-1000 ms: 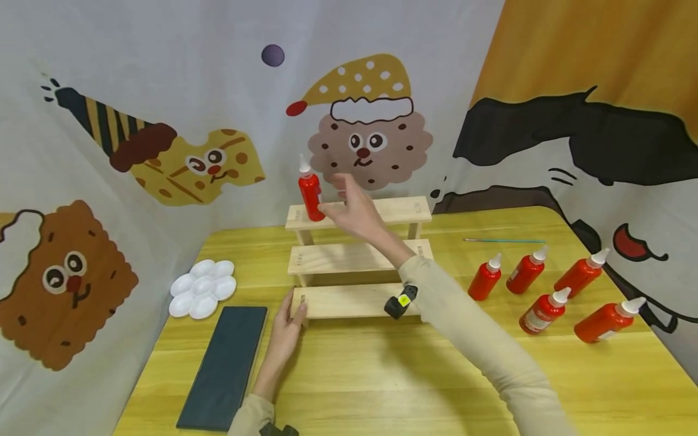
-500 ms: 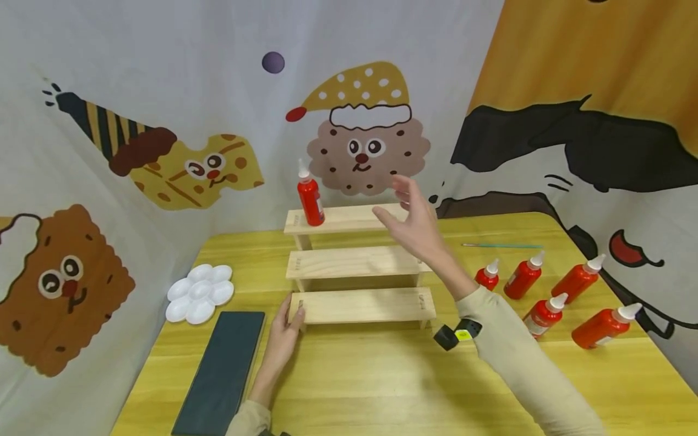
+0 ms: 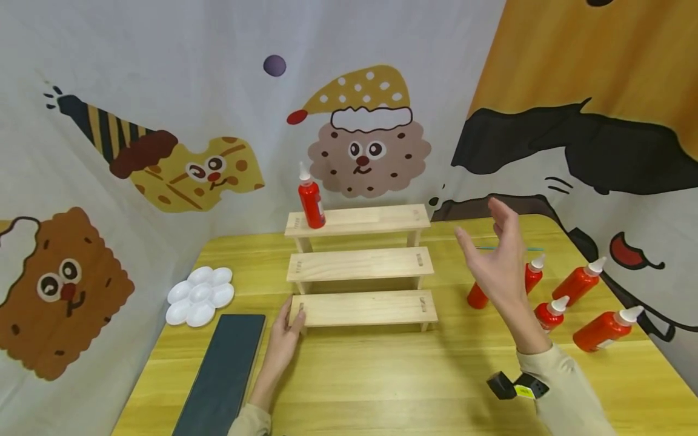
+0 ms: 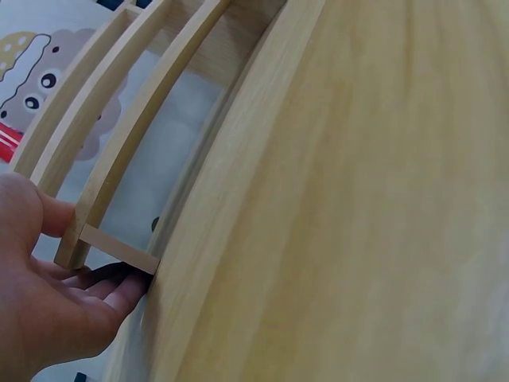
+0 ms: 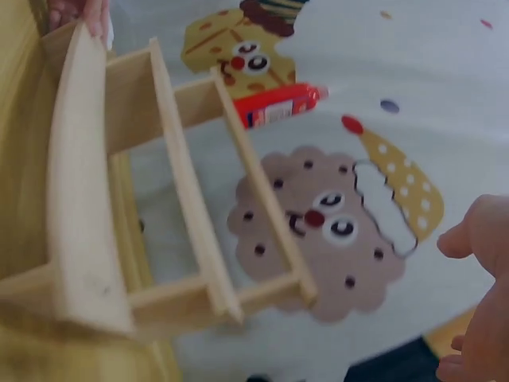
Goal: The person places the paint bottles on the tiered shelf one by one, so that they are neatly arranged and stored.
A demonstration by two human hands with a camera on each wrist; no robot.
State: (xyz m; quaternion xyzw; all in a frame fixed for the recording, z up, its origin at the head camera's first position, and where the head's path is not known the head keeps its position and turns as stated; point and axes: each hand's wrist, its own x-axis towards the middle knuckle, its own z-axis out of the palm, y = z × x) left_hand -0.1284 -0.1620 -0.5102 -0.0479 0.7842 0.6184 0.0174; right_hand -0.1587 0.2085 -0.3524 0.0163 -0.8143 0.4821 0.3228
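The left hand (image 3: 282, 340) is gripping the left end of the lowest tier of a three-tiered, pale wooden rack (image 3: 360, 264), its thumb lying on the top of the board. The right hand (image 3: 498, 266) is holding nothing; its thumb and fingers are standing wide apart to the right of the rack, partly hiding the nearest bottles from the head view. A red plastic bottle with a white pointed nozzle (image 3: 312, 206) is standing upright at the left end of the rack's top tier. Five similar red bottles (image 3: 602, 331) are standing grouped at the right, and a thin blue-green paintbrush (image 3: 534, 249) is lying behind them. A white flower-shaped palette (image 3: 200, 295) and a dark rectangular slab (image 3: 222, 369) are lying left of the rack. The yellowish wood-grain table (image 3: 371, 384) is supporting everything, and a pale cloth printed with cartoon biscuits (image 3: 218, 60) is hanging behind.
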